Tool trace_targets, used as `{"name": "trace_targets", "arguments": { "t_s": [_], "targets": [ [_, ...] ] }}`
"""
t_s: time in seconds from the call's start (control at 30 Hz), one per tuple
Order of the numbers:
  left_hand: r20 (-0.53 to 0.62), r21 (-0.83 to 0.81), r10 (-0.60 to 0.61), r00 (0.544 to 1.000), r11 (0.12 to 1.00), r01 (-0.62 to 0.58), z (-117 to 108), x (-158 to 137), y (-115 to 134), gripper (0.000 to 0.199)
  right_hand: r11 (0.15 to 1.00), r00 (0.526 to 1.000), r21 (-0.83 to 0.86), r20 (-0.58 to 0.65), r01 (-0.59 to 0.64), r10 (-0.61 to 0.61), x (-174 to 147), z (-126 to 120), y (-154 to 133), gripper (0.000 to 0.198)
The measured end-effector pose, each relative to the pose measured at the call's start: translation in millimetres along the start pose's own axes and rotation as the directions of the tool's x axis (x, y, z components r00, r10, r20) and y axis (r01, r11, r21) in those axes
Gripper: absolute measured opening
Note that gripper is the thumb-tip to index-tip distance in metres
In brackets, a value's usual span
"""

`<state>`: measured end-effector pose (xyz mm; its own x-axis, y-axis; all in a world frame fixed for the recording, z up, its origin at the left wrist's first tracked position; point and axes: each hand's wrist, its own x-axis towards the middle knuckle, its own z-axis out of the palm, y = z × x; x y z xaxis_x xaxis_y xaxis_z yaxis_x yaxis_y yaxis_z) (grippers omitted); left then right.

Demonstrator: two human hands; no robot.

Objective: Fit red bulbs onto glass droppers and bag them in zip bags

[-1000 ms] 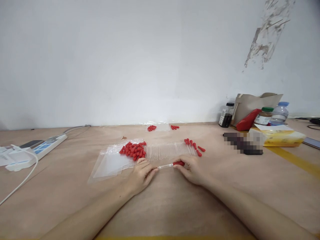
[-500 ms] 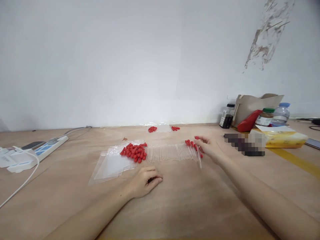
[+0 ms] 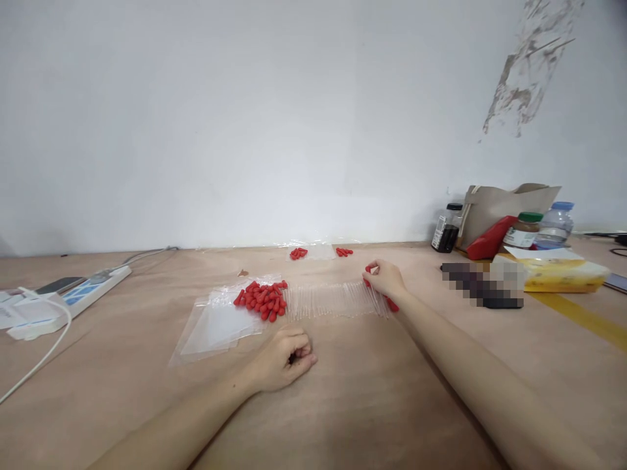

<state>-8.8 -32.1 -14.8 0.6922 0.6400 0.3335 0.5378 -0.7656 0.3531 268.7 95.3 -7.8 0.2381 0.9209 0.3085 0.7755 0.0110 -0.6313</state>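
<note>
At the right end of a row of thin clear dropper tubes [image 3: 328, 300], my right hand [image 3: 389, 281] pinches a dropper by its red rubber bulb [image 3: 367, 274]. My fingers hide much of that bulb and the ones around it. Another red piece [image 3: 392, 304] shows under the hand. My left hand [image 3: 289, 358] rests on the table in front of the row, fingers curled in and nothing visible in them. Beyond it, a heap of loose red rubber bulbs [image 3: 262, 299] lies on a stack of clear plastic bags [image 3: 210, 329], touching the row's left end.
Two small groups of red bulbs [image 3: 298, 253] lie on clear plastic by the wall. To the left are a power strip [image 3: 95, 287] and white cable. On the right stand a dark bottle [image 3: 446, 228], a grey bag [image 3: 504, 209], jars and a yellow tissue pack [image 3: 563, 274].
My right hand has moved left with the dropper, from beside the row's right end to over it; the dropper now lies along the tubes. My left hand stays nearly still.
</note>
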Motion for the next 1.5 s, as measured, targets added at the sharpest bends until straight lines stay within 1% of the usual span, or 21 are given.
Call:
{"name": "trace_targets", "arguments": {
  "t_s": [0.13,0.23,0.3,0.4,0.5,0.57,0.6,0.67,0.7,0.73,0.8,0.87,0.97,1.03,1.1,1.23,1.5],
  "targets": [
    [0.009,-0.002,0.003,1.000,1.000,-0.003,0,0,0,0.022,0.990,0.999,-0.131,0.017,0.049,-0.048,1,14,-5,0.022],
    [0.011,-0.001,0.003,1.000,1.000,-0.003,0,0,1,0.021,0.973,0.999,-0.227,0.023,0.050,-0.046,-2,19,-8,0.025],
    [0.009,-0.001,0.003,1.000,1.000,-0.003,0,0,0,0.021,0.967,0.999,-0.251,0.016,0.034,-0.030,-4,18,-9,0.029],
    [0.007,-0.001,0.000,1.000,1.000,0.000,0,-1,-1,0.020,0.973,1.000,-0.228,-0.009,0.019,-0.022,-5,10,-6,0.033],
    [0.003,0.004,0.000,1.000,1.000,0.000,1,-2,0,0.020,0.973,0.999,-0.230,-0.050,-0.023,0.012,-6,-6,11,0.027],
    [-0.003,0.016,0.002,1.000,1.000,-0.002,2,-2,2,0.021,0.967,0.999,-0.252,-0.037,-0.041,0.033,-7,-18,30,0.024],
    [-0.022,0.038,-0.005,1.000,0.999,0.006,2,-2,3,0.020,0.968,0.999,-0.249,0.002,-0.041,0.043,-8,-23,40,0.024],
    [-0.120,0.132,-0.053,0.991,0.989,0.069,-1,0,3,0.018,0.973,0.997,-0.226,0.053,-0.038,0.051,-10,-30,61,0.026],
    [-0.189,0.195,-0.090,0.978,0.972,0.128,-4,2,3,0.016,0.981,0.996,-0.191,0.075,-0.036,0.051,-12,-33,70,0.028],
    [-0.266,0.260,-0.133,0.955,0.944,0.203,-8,5,2,0.015,0.988,0.994,-0.149,0.096,-0.031,0.046,-13,-34,77,0.030],
    [-0.365,0.358,-0.214,0.906,0.866,0.349,-17,13,-4,0.013,0.996,0.989,-0.080,0.140,-0.038,0.049,-15,-34,84,0.034],
    [-0.382,0.424,-0.302,0.874,0.783,0.456,-27,25,-12,0.013,0.997,0.980,-0.048,0.184,-0.067,0.075,-16,-33,84,0.036],
    [-0.342,0.496,-0.453,0.823,0.657,0.568,-33,46,-26,0.017,0.992,0.968,-0.055,0.220,-0.113,0.122,-17,-31,76,0.037],
    [-0.344,0.512,-0.493,0.799,0.615,0.600,-30,58,-33,0.022,0.990,0.965,-0.066,0.227,-0.122,0.134,-18,-31,72,0.036],
    [-0.342,0.526,-0.514,0.787,0.589,0.613,-24,68,-38,0.026,0.990,0.964,-0.070,0.228,-0.123,0.136,-19,-31,69,0.033],
    [-0.331,0.558,-0.556,0.762,0.536,0.634,-13,77,-40,0.032,0.989,0.969,-0.075,0.203,-0.130,0.143,-20,-32,67,0.027],
    [-0.310,0.590,-0.619,0.721,0.469,0.657,-7,92,-34,0.025,0.990,0.981,-0.095,0.153,-0.107,0.120,-21,-31,65,0.024]
  ]
}}
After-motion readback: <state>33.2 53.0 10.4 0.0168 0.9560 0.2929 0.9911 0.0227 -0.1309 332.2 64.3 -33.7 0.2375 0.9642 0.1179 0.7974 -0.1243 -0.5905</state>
